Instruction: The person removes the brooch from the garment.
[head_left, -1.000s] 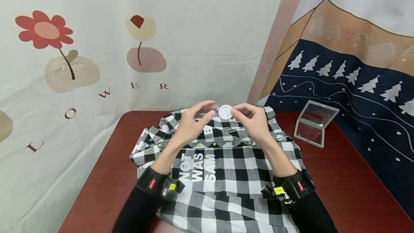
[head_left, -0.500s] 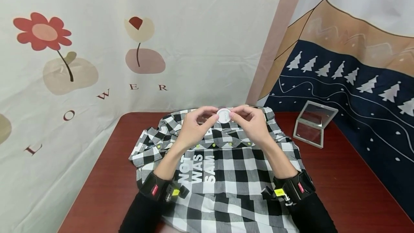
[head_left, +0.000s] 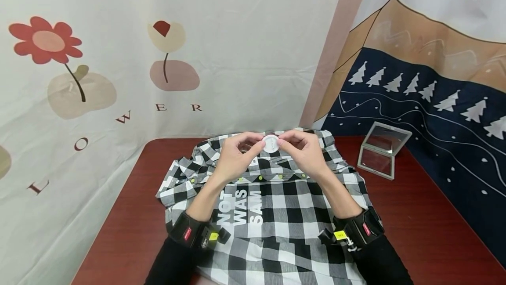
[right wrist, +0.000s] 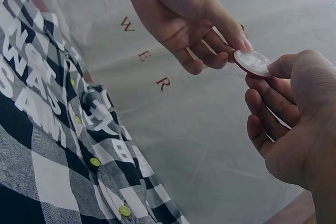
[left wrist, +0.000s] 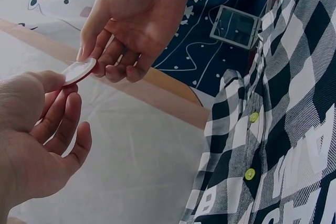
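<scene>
We see both hands raised together above the collar end of a checked shirt (head_left: 276,206), meeting on one small round white disc (head_left: 271,143). The left hand (head_left: 236,158) pinches the disc's edge between thumb and forefinger, its other fingers loosely curled beneath. The right hand (head_left: 304,151) pinches the opposite edge the same way, thumb on top and fingers bent under it. The disc sits between the two sets of fingertips, held in the air and clear of the cloth below.

From the left wrist we see the disc (left wrist: 79,71) edge-on, white above with a red underside. From the right wrist the disc (right wrist: 253,62) shows a shallow raised rim on its white face.

The shirt lies flat on the tabletop (head_left: 419,228) beneath both forearms, black and white, with yellow-green buttons (head_left: 280,176) in a row just below the hands and white lettering under the left forearm. A hinged mirror (head_left: 381,149) stands propped open well off to the right of the right hand. Black bands with small cameras wrap both wrists.
</scene>
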### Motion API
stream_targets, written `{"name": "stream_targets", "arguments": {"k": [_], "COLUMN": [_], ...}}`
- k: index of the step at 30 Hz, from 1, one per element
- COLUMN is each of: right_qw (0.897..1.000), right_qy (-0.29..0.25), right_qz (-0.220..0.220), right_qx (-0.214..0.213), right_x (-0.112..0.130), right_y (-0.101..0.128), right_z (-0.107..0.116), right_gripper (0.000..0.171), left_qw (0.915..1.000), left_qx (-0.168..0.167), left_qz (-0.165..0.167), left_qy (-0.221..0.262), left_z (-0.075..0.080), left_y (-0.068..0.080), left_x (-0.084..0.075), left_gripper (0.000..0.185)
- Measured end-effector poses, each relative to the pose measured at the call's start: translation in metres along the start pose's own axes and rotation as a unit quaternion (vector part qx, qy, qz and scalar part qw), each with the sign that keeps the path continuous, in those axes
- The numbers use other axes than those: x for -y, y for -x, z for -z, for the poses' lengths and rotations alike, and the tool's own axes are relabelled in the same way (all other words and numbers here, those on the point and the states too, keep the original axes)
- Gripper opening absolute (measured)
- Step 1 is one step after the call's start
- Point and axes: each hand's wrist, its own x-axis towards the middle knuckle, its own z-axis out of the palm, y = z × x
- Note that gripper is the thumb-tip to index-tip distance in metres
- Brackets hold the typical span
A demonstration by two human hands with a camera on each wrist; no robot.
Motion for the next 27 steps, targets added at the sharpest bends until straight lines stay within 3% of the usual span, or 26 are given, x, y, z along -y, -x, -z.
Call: {"name": "stream_targets", "arguments": {"k": [6,15,27], "right_qw": [1.000,0.998,0.998], "right_qy": [0.017,0.045,0.042], "right_qz": [0.008,0.047,0.052], "right_qx": [-0.008,0.006,-0.011], "right_x": [0.002,0.005,0.002], "right_y": [0.001,0.003,0.004], "right_z": [-0.002,-0.008,-0.011], "right_gripper": [0.013,0.032,0.023], "left_qw": [0.9998,0.9991,0.9989], "left_qx": [-0.018,-0.040,-0.039], "left_qz": [-0.009,-0.007,-0.022], "left_qy": [0.007,0.014,0.017], "left_z": [-0.003,-0.005,-0.006], "left_y": [0.000,0.001,0.002], "left_x": [-0.002,-0.002,-0.002], "left_gripper": [0.019,0.015,0.016]}}
